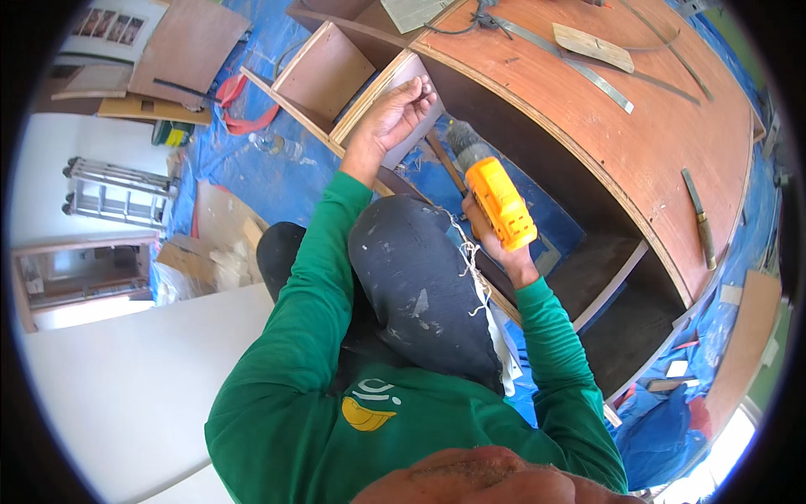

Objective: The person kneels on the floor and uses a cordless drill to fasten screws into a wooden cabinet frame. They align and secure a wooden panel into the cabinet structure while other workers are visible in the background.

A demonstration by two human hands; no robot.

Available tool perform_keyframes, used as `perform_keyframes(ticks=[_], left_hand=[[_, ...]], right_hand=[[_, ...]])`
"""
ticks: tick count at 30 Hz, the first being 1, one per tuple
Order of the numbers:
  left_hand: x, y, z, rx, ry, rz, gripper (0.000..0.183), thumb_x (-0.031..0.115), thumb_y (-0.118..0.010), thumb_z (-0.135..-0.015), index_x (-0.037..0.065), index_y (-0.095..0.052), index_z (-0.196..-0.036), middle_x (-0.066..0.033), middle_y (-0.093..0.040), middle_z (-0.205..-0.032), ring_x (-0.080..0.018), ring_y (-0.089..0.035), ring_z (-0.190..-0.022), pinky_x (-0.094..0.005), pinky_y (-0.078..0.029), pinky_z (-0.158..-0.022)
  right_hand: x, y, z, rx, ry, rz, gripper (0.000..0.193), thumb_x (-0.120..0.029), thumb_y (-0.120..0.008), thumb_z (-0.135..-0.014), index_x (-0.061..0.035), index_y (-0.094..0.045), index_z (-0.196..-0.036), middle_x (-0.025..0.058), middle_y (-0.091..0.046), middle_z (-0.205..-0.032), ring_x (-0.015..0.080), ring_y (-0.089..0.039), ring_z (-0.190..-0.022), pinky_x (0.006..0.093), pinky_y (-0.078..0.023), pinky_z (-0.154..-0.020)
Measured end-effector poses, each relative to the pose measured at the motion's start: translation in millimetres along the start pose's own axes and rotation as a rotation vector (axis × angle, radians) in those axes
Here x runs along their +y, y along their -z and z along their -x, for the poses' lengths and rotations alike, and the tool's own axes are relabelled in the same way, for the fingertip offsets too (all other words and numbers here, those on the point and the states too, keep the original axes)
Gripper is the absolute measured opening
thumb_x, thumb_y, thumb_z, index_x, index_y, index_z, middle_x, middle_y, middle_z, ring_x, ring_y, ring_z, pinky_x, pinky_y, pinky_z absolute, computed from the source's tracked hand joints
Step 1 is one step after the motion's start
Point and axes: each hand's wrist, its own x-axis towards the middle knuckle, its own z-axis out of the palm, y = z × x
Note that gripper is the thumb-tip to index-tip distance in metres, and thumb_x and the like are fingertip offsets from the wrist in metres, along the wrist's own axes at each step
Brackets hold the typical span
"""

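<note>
My right hand (497, 245) is wrapped round the grip of a yellow cordless drill (501, 200). Its dark chuck (463, 139) points away from me, toward the inside of a wooden cabinet (470, 92). Farther left, my left hand (390, 122) is at an upright divider panel (409, 74), palm turned up. The fingers are curled together near the panel's face; anything pinched between them is too small to make out. A gap separates the drill tip from those fingers. A wooden-handled tool (445, 160) lies below, partly hidden by the drill.
The curved cabinet top (579, 126) carries a metal ruler (571, 67), a wood offcut (594, 47) and a chisel (700, 220). Blue sheeting (243, 172) covers the floor, with a plastic bottle (277, 146) on it. A folded ladder (122, 191) and a large white board (143, 378) are at left.
</note>
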Motion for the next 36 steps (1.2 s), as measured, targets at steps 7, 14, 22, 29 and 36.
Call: perform_keyframes(ticks=[7, 14, 22, 29, 36], left_hand=[[-46.5, 36.8, -22.4, 0.069, -0.030, 0.300, 0.015, 0.018, -0.068, -0.105, 0.003, -0.068, -0.109, -0.0059, -0.068, -0.102, -0.0202, -0.065, -0.102, -0.0346, -0.057, -0.100], [-59.5, 49.4, -34.6, 0.118, -0.054, 0.458, 0.013, 0.015, -0.066, -0.106, 0.002, -0.068, -0.105, -0.0091, -0.068, -0.102, -0.0227, -0.065, -0.104, -0.0365, -0.056, -0.103], [-64.7, 38.6, -33.4, 0.129, -0.068, 0.503, 0.014, 0.015, -0.061, -0.109, 0.001, -0.064, -0.105, -0.0103, -0.066, -0.103, -0.0233, -0.065, -0.105, -0.0360, -0.056, -0.104], [-65.4, 41.4, -31.2, 0.104, -0.137, 0.492, 0.014, 0.015, -0.061, -0.109, 0.001, -0.063, -0.106, -0.0094, -0.066, -0.103, -0.0235, -0.067, -0.107, -0.0357, -0.056, -0.104], [-60.3, 35.1, -37.7, 0.124, -0.142, 0.527, 0.013, 0.013, -0.059, -0.110, 0.001, -0.063, -0.108, -0.0088, -0.066, -0.101, -0.0256, -0.069, -0.104, -0.0365, -0.057, -0.101]], right_hand=[[21.2, -38.1, -47.5, -0.014, -0.366, -0.312, 0.022, -0.024, -0.076, -0.092, -0.0061, -0.075, -0.105, 0.0029, -0.073, -0.085, 0.0161, -0.069, -0.078, 0.0339, -0.055, -0.075], [29.9, -56.5, -63.8, -0.040, -0.506, -0.303, 0.027, -0.020, -0.077, -0.090, -0.0050, -0.073, -0.112, 0.0035, -0.073, -0.087, 0.0163, -0.070, -0.079, 0.0337, -0.056, -0.076], [23.4, -57.2, -62.0, 0.001, -0.511, -0.406, 0.022, -0.010, -0.071, -0.092, -0.0036, -0.068, -0.114, 0.0055, -0.070, -0.087, 0.0171, -0.068, -0.077, 0.0338, -0.056, -0.072], [11.2, -60.2, -66.3, 0.009, -0.505, -0.396, 0.025, -0.011, -0.072, -0.092, -0.0032, -0.068, -0.116, 0.0061, -0.069, -0.088, 0.0175, -0.068, -0.078, 0.0342, -0.057, -0.072], [57.5, -48.1, -69.8, 0.016, -0.214, 0.109, 0.021, -0.013, -0.072, -0.093, -0.0036, -0.070, -0.112, 0.0048, -0.069, -0.088, 0.0152, -0.067, -0.076, 0.0334, -0.056, -0.068]])
